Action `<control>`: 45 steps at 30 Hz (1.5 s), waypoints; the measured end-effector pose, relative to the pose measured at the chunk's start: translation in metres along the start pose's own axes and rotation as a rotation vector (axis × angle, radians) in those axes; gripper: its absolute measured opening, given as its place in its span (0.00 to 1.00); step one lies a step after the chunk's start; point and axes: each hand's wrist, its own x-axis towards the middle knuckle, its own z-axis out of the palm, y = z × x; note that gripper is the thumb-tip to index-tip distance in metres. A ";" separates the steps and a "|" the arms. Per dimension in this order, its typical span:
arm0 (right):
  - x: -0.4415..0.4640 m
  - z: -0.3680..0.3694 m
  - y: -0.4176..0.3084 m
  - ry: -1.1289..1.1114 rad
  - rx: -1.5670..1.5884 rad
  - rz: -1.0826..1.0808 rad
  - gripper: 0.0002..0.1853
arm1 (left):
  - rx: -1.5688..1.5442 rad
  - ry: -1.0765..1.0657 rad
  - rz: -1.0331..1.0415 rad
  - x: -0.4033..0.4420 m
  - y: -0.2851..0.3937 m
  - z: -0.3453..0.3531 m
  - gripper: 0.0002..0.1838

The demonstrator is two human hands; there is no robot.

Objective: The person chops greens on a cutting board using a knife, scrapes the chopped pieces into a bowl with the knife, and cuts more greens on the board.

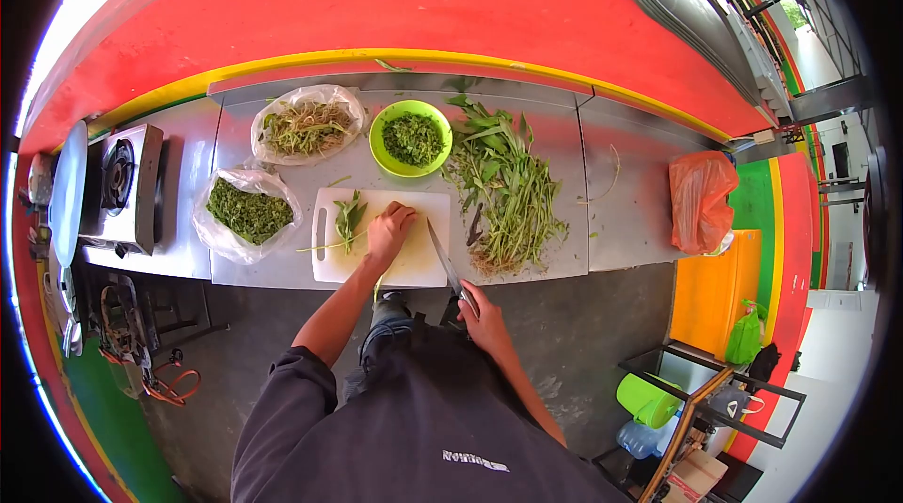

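Observation:
On the white cutting board (329, 263), my left hand (388, 228) is closed, fingers bent together near the middle; what it holds is hidden. My right hand (483, 312) grips the handle of a knife (442, 256), whose blade slants over the board's right side. Leafy sprigs (349, 219) lie on the board left of my left hand. Behind the board stands a green bowl (377, 147) of chopped greens (413, 139). A large heap of leafy stems (508, 188) spreads to the right of the board.
Left of the board are a plastic bag of chopped greens (248, 211) and, behind it, a bag of stems and roots (306, 127). A gas stove (120, 185) stands far left. An orange plastic bag (702, 202) is at the counter's right end.

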 end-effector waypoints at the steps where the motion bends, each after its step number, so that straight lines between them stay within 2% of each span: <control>1: 0.000 0.000 0.000 -0.002 0.001 0.013 0.23 | 0.010 -0.034 0.005 0.003 0.002 -0.002 0.11; 3: 0.001 0.000 0.002 0.007 -0.005 0.016 0.23 | 0.021 -0.069 0.011 0.004 0.005 -0.006 0.12; 5: 0.002 0.000 0.005 0.017 -0.009 0.018 0.23 | 0.086 -0.050 0.223 0.003 0.005 -0.012 0.17; 9: 0.003 -0.003 0.007 0.048 -0.003 0.006 0.23 | 0.164 0.048 0.219 -0.023 0.017 -0.030 0.21; 11: 0.003 -0.005 0.007 0.057 0.016 0.009 0.23 | 0.208 0.034 -0.013 -0.046 0.025 -0.040 0.22; 12: 0.003 -0.007 0.006 0.053 0.012 0.026 0.23 | 0.208 0.031 -0.011 -0.061 0.022 -0.040 0.22; 14: 0.003 -0.008 0.005 0.048 0.009 0.044 0.23 | 0.218 -0.019 -0.153 -0.089 0.011 -0.036 0.20; 24: 0.011 -0.005 -0.001 -0.005 -0.002 0.046 0.23 | 0.263 -0.073 -0.170 -0.121 0.001 -0.044 0.08; 26: 0.013 -0.003 -0.003 -0.014 0.004 0.046 0.22 | 0.161 -0.078 -0.248 -0.119 0.000 -0.045 0.06; 32: 0.014 0.002 -0.001 -0.006 0.007 0.006 0.23 | 0.232 -0.121 -0.249 -0.108 -0.006 -0.058 0.04; 37: 0.011 0.003 -0.002 -0.001 0.008 0.033 0.23 | 0.347 -0.188 -0.211 -0.088 -0.015 -0.086 0.05; 39: 0.009 0.003 -0.002 0.004 0.006 0.026 0.23 | 0.295 -0.146 -0.176 -0.080 -0.012 -0.095 0.08; 41: 0.008 0.003 -0.003 0.005 0.004 0.021 0.23 | 0.243 -0.196 -0.224 -0.068 -0.006 -0.093 0.12; 43: 0.008 0.004 -0.002 0.020 -0.031 0.014 0.24 | 0.220 -0.136 -0.035 -0.056 0.003 -0.080 0.14; 44: 0.007 0.005 -0.003 0.017 -0.031 0.014 0.24 | 0.221 -0.136 -0.038 -0.047 0.006 -0.072 0.14; 45: 0.005 0.005 -0.008 0.034 -0.057 -0.008 0.24 | 0.225 -0.099 0.060 -0.039 0.006 -0.059 0.15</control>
